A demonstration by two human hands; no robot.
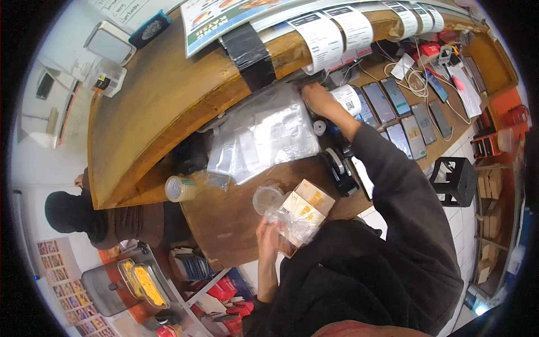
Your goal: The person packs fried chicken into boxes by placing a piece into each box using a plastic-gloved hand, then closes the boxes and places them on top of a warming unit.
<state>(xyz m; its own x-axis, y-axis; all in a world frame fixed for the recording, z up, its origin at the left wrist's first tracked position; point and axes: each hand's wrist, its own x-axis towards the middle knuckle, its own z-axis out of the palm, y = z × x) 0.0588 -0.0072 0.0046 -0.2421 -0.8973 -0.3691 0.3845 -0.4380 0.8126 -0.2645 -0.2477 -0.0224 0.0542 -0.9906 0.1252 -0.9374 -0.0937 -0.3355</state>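
My left hand [268,236] grips the gathered top of a clear plastic bag [281,221]. Inside the bag, cardboard food boxes [304,210] with yellow print lean together at the table's near edge. A round clear plastic lid or cup [268,199] shows beside them. My right hand [318,99] reaches across to the back of the table, under the raised wooden counter. Its fingertips are partly hidden there, so what they touch is unclear. Just left of it lies a pile of flat clear plastic bags [278,135]. A printed paper slip [347,100] curls up beside the right wrist.
Several smartphones [379,103] and tangled white cables [414,78] cover the table's right side. A black tape dispenser [340,172] and a stack of tape rolls [180,188] stand on the table. The wooden counter [168,118] overhangs the back. Another person [122,219] stands at far left.
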